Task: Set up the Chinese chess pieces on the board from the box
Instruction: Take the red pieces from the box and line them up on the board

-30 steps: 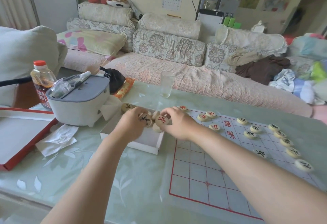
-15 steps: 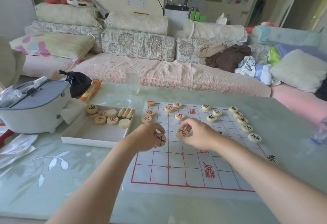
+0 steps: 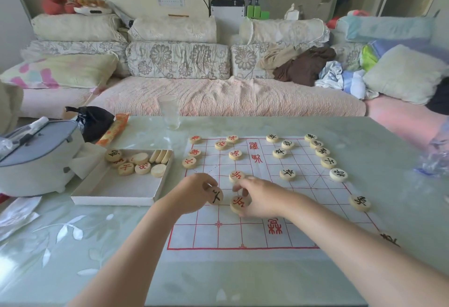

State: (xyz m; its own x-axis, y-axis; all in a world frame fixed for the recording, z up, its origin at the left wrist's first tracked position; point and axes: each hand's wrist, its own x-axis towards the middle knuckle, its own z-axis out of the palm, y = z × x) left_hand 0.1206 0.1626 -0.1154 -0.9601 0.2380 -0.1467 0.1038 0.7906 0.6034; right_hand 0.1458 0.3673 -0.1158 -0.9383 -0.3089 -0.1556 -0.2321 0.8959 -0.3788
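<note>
A white paper chess board (image 3: 306,200) with red grid lines lies on the table. Several round wooden pieces stand on it, red-lettered ones on its left part, black-lettered ones (image 3: 287,174) on its right. My left hand (image 3: 194,191) grips a black-lettered piece (image 3: 216,196) just above the board's left side. My right hand (image 3: 261,196) pinches a red-lettered piece (image 3: 239,204) low over the board; another red piece (image 3: 236,176) lies just beyond its fingers. The shallow white box (image 3: 116,197) to the left holds several more pieces (image 3: 136,161).
A grey-lidded white appliance (image 3: 36,161) stands at the left, with a black bag (image 3: 96,122) and an orange packet (image 3: 113,129) behind the box. A clear glass (image 3: 168,112) stands beyond the board. Crumpled clear plastic (image 3: 435,158) lies at the right. A sofa lines the far side.
Both hands came from the box to the board, each with a piece. One red piece now lies on the board beyond my right hand, which pinches another lower down.
</note>
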